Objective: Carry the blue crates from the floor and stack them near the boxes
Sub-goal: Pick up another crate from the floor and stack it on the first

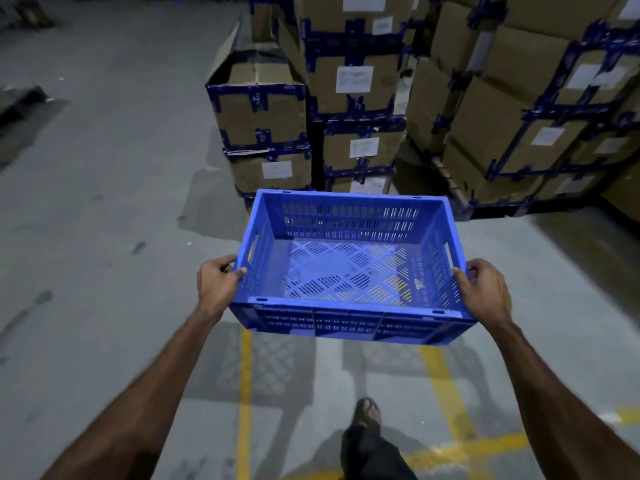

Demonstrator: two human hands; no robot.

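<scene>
Bare forearms — dark trouser leg [374, 452], sandal [367, 412].

both hands [217, 284] [485, 289] grip with curled fingers, arms outstretched forward.

Blue crate [349, 271] held off the floor, empty, open side up. Left hand [218, 284] grips its rim at 9 o'clock, right hand [485, 289] at 3 o'clock. Stacked cardboard boxes [360, 88] at 12 o'clock. Yellow floor lines [244, 382] and one sandalled foot [367, 412] at 6 o'clock.

White labels [354, 79] on taped cardboard boxes [263, 112]; print seemingly too blurred, illegible.
</scene>
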